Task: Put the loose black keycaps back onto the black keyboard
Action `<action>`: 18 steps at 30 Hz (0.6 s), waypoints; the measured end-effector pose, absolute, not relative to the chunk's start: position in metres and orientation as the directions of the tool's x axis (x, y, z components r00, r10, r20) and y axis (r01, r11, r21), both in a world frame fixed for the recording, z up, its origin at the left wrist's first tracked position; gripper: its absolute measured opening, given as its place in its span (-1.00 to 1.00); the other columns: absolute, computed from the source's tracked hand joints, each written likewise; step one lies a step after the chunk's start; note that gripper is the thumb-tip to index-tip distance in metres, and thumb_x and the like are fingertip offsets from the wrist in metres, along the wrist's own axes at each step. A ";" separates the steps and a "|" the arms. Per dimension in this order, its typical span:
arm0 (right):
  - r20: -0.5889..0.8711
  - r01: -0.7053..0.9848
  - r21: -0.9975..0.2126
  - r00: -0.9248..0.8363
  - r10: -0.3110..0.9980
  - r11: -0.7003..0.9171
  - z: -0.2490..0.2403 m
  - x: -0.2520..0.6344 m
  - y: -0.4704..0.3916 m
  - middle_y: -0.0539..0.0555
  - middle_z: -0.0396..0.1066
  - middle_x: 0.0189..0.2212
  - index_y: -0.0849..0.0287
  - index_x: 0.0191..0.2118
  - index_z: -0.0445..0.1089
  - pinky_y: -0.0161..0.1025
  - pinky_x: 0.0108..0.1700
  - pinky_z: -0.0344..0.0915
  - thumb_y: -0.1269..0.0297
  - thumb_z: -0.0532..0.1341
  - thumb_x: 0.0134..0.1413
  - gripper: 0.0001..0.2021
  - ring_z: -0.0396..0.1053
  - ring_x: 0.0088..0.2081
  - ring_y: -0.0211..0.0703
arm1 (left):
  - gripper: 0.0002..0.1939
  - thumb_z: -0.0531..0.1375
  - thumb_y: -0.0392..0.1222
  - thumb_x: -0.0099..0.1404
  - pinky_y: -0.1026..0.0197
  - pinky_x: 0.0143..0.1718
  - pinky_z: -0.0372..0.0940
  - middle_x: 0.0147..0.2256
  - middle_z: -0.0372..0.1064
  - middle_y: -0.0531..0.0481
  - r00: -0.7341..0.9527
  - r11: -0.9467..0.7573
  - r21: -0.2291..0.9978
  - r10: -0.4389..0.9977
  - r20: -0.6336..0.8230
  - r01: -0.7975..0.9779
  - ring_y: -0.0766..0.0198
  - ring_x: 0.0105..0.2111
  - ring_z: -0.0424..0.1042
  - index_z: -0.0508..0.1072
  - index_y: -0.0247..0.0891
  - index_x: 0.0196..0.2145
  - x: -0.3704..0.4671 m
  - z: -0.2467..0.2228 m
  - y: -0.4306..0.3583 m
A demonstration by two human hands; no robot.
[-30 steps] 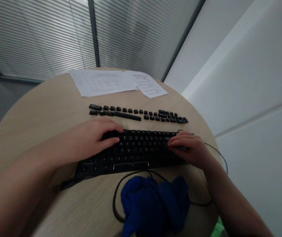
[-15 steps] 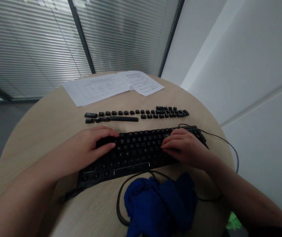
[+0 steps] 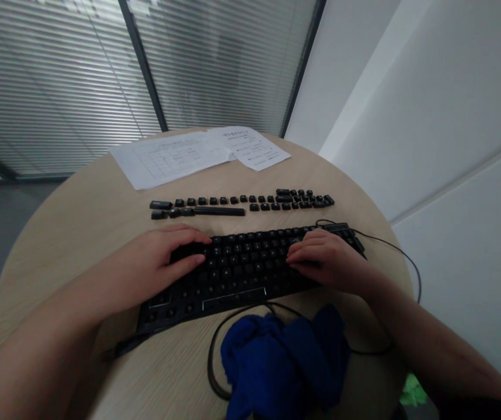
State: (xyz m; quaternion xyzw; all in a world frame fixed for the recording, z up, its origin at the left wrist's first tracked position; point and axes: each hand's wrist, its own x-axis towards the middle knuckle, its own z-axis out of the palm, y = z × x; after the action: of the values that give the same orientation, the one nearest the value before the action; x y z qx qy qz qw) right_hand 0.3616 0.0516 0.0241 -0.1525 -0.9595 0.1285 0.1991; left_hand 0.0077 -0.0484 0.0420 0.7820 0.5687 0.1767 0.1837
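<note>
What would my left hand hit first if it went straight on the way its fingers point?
Probably the small black keycaps seated on the long black keyboard, just past your left hand; if it clears them, your right hand. Height is hard to judge.

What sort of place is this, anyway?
Probably an office or small meeting room: slatted blinds cover the glass, and printed sheets and a keyboard lie on a round, wood-look table.
</note>
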 end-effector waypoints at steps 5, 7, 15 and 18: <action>0.340 0.232 -0.288 -0.882 0.326 0.929 0.022 0.362 0.051 0.01 0.59 -0.21 0.06 -0.21 0.58 -0.16 -0.11 0.33 0.36 0.23 0.32 -0.85 0.46 -0.29 -0.21 | -0.65 0.06 0.00 0.45 0.00 0.13 0.34 0.05 0.52 -0.03 0.293 -0.268 0.472 0.956 0.021 0.840 0.09 0.01 0.49 0.49 -0.13 0.06 0.013 0.049 -0.050; 0.346 0.245 -0.253 -0.880 0.324 0.936 0.022 0.362 0.050 0.04 0.57 -0.21 0.06 -0.22 0.58 -0.14 -0.08 0.32 0.34 0.24 0.32 -0.85 0.45 -0.25 -0.18 | -0.65 0.05 -0.03 0.46 0.00 0.15 0.33 0.06 0.51 -0.01 0.297 -0.266 0.467 0.955 0.009 0.843 0.11 0.02 0.48 0.48 -0.14 0.07 0.013 0.050 -0.051; 0.215 0.350 -0.284 -0.884 0.415 0.893 0.029 0.363 0.051 0.04 0.41 -0.38 0.07 -0.27 0.61 -0.18 -0.15 0.21 0.31 0.28 0.30 -0.86 0.34 -0.27 -0.18 | -0.65 0.05 -0.06 0.47 0.02 0.17 0.31 0.08 0.49 0.00 0.297 -0.266 0.451 0.955 0.001 0.852 0.12 0.04 0.46 0.46 -0.16 0.10 0.013 0.051 -0.052; 0.165 0.368 -0.305 -0.888 0.429 0.878 0.030 0.365 0.053 0.03 0.41 -0.37 0.04 -0.22 0.62 -0.14 -0.09 0.18 0.29 0.33 0.25 -0.92 0.33 -0.25 -0.17 | -0.66 0.06 -0.05 0.47 0.01 0.16 0.33 0.08 0.50 -0.02 0.295 -0.271 0.448 0.955 0.019 0.852 0.11 0.03 0.47 0.47 -0.15 0.09 0.011 0.048 -0.051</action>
State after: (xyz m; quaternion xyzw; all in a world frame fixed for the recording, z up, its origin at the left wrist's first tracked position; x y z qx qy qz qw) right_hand 0.3648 0.0528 0.0299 -0.2072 -0.9623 0.1340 0.1148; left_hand 0.0107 -0.0505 0.0484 0.7842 0.5761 0.1441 0.1799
